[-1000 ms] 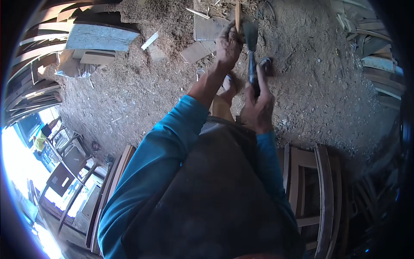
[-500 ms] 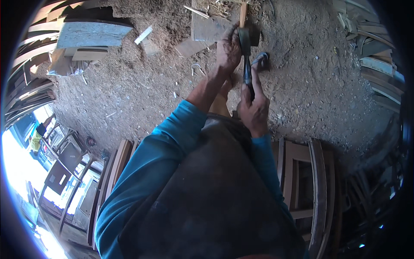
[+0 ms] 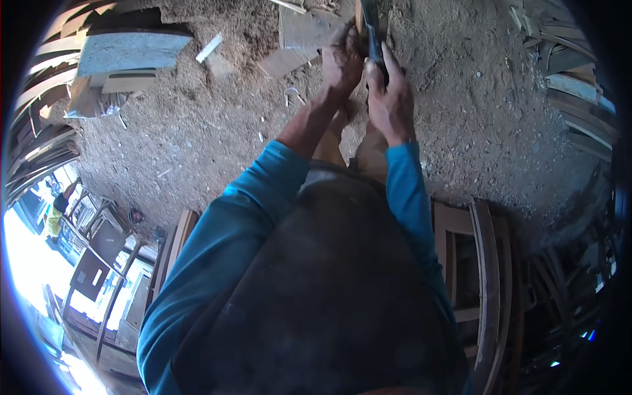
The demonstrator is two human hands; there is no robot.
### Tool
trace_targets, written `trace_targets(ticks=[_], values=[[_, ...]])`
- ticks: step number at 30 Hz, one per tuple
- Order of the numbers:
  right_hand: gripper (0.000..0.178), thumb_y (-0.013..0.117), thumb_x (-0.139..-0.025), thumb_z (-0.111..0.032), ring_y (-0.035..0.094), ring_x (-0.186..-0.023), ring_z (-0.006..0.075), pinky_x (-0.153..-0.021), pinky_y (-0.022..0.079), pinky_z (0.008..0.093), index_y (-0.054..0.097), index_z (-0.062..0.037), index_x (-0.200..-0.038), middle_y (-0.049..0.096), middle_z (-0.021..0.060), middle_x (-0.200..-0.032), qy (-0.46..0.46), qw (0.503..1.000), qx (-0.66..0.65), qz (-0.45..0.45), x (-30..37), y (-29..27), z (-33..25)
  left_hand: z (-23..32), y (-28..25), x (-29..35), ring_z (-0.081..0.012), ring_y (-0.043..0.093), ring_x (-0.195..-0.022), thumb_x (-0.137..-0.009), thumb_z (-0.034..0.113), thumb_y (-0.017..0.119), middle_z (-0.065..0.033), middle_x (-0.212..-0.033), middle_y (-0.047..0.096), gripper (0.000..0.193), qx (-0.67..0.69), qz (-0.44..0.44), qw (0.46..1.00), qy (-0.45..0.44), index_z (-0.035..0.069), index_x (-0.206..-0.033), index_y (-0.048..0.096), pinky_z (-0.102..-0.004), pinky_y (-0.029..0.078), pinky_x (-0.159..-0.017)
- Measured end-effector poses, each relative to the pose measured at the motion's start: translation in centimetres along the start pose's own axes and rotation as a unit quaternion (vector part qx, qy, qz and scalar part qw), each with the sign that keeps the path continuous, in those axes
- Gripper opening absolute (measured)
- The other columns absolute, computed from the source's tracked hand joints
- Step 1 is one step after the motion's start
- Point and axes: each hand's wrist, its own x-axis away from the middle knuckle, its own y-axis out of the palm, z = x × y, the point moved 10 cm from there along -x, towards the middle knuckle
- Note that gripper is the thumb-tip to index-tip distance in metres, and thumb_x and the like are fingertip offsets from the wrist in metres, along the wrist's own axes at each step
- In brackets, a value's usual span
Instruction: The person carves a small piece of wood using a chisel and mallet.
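Note:
My left hand [image 3: 341, 64] is closed round a narrow strip of reddish-brown wood [image 3: 359, 16] at the top of the view. Its fingers partly hide the strip, whose far end passes beyond the picture edge. Just right of the strip, my right hand [image 3: 392, 99] grips the dark handle of a broad-bladed machete [image 3: 370, 14]. The blade points away from me and lies close along the wood; whether the edge touches it I cannot tell. A flat board [image 3: 299, 31] lies on the ground beyond my left hand.
Shavings and chips cover the dirt floor [image 3: 197, 145]. Planks are stacked at far left, topped by a pale blue board [image 3: 131, 52]; more timber [image 3: 579, 105] lies at right. Wooden frames [image 3: 484, 276] stand near my right side. A person in yellow [image 3: 54, 220] is at the left.
My right hand and the machete have moved forward, away from me, along the wood strip. My left hand stays on the strip, and the whole view has shifted slightly.

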Motion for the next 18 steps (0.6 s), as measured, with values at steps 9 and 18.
trace_targets(ticks=[9,18], values=[[0.051,0.058,-0.103,-0.016,0.055,-0.13,0.0543,-0.104,0.052,0.0511,0.049,0.0025,-0.15,0.046,0.0432,-0.146,0.032,0.997,-0.005,-0.066,7.5,-1.3,0.3,-2.0,-1.3,-1.5,-0.0212,0.073,-0.096,-0.112,0.027,0.053,-0.0175,-0.107,0.077,0.04,-0.089,0.049,0.994,0.044,0.0,-0.139,0.063,-0.0365,0.057,-0.083],[0.052,0.057,-0.104,-0.02,0.068,-0.112,0.0492,-0.092,0.058,0.0508,0.05,-0.0026,-0.152,0.065,0.0366,-0.125,0.048,0.998,0.02,-0.044,3.7,-0.7,-0.7,-1.2,-1.0,-1.0,-0.0179,0.071,-0.086,-0.112,0.032,0.054,-0.0143,-0.096,0.077,0.042,-0.131,0.031,0.991,0.014,0.002,-0.138,0.064,-0.035,0.056,-0.074]])
